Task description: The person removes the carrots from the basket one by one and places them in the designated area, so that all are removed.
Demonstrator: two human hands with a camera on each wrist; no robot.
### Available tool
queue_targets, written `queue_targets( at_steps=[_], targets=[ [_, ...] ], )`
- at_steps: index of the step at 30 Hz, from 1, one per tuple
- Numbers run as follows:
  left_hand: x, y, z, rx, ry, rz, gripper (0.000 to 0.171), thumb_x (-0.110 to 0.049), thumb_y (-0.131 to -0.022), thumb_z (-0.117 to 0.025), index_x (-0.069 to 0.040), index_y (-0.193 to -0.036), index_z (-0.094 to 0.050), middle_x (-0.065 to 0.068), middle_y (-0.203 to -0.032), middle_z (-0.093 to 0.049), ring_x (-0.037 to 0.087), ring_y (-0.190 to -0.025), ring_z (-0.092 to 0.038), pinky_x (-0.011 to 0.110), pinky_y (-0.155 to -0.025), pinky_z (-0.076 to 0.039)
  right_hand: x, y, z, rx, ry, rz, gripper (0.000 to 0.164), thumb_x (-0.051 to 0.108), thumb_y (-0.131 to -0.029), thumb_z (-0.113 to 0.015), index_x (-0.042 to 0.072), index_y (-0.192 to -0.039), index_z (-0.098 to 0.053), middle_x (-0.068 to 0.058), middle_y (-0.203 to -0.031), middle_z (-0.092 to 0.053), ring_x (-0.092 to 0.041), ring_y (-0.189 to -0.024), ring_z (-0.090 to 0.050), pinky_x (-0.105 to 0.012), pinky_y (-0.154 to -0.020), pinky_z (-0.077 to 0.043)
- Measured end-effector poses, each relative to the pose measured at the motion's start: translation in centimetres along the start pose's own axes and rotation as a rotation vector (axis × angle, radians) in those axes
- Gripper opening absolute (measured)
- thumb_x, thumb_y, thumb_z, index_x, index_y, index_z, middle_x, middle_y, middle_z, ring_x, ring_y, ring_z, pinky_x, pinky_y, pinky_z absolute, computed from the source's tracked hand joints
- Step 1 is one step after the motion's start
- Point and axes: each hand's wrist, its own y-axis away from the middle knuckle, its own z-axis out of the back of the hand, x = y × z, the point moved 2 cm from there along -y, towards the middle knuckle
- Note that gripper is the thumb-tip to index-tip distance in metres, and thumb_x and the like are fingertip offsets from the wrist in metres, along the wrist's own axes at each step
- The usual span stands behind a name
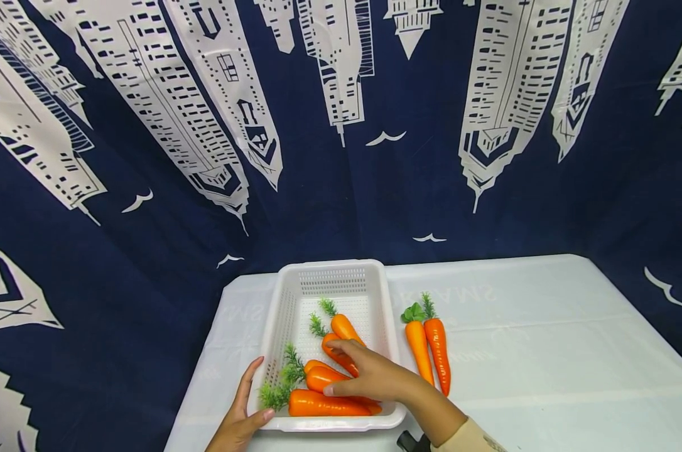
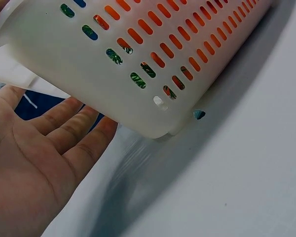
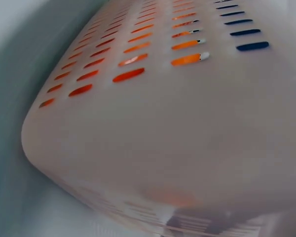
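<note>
A white plastic basket (image 1: pixel 383 295) with slotted walls holds several orange toy carrots (image 1: pixel 321 403) with green tops. My left hand (image 1: pixel 242 408) is at its near left corner, thumb at the near rim and a finger along the left side. In the left wrist view the left hand's fingers (image 2: pixel 71 128) stretch out against the outer wall. Reaching over the near right part, my right hand (image 1: pixel 369 373) is spread above the carrots, thumb and fingertips wide apart and right at them. The right wrist view shows the basket's slotted wall (image 3: pixel 138 123), with the hand itself hidden.
Two more carrots (image 1: pixel 419 348) lie side by side on the white-covered table (image 1: pixel 533 339), just right of the basket. Behind the table hangs a dark blue cloth (image 1: pixel 341 213) with white buildings and birds. A small black object (image 1: pixel 410 441) shows beneath the right forearm.
</note>
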Motion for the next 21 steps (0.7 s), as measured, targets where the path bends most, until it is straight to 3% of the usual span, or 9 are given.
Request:
queue_targets(
  at_steps=[5, 10, 21],
  targets=[
    [0.07, -0.07, 0.11, 0.004, 0.014, 0.000, 0.096, -0.009, -0.091, -0.068, -0.032, -0.162, -0.007, 0.015, -0.166, 0.024, 0.045, -0.148, 0.024, 0.081, -0.106, 0.010, 0.02, -0.33, -0.16, 0.042, 0.009, -0.039, 0.090, 0.051, -0.084, -0.078, 0.014, -0.155, -0.038, -0.006, -0.154, -0.049, -0.025, -0.142, -0.047, -0.054, -0.115, -0.038],
    [0.22, -0.17, 0.22, 0.006, 0.013, -0.010, 0.096, -0.007, -0.092, -0.067, -0.031, -0.162, -0.008, 0.014, -0.166, 0.024, 0.045, -0.147, 0.029, 0.082, -0.104, 0.012, -0.13, -0.49, -0.44, 0.080, 0.030, -0.072, 0.091, 0.054, -0.082, -0.078, 0.019, -0.156, -0.037, -0.007, -0.151, -0.050, -0.025, -0.139, -0.049, -0.052, -0.114, -0.040],
    [-0.11, -0.04, 0.13, 0.011, 0.010, -0.005, 0.094, -0.008, -0.093, -0.066, -0.030, -0.163, -0.007, 0.015, -0.165, 0.027, 0.046, -0.146, 0.032, 0.082, -0.102, 0.014, -0.62, -0.82, -0.79, 0.145, 0.005, -0.059, 0.083, 0.049, -0.083, -0.080, 0.028, -0.153, -0.041, 0.005, -0.140, -0.055, -0.013, -0.128, -0.052, -0.042, -0.111, -0.043]
  ],
)
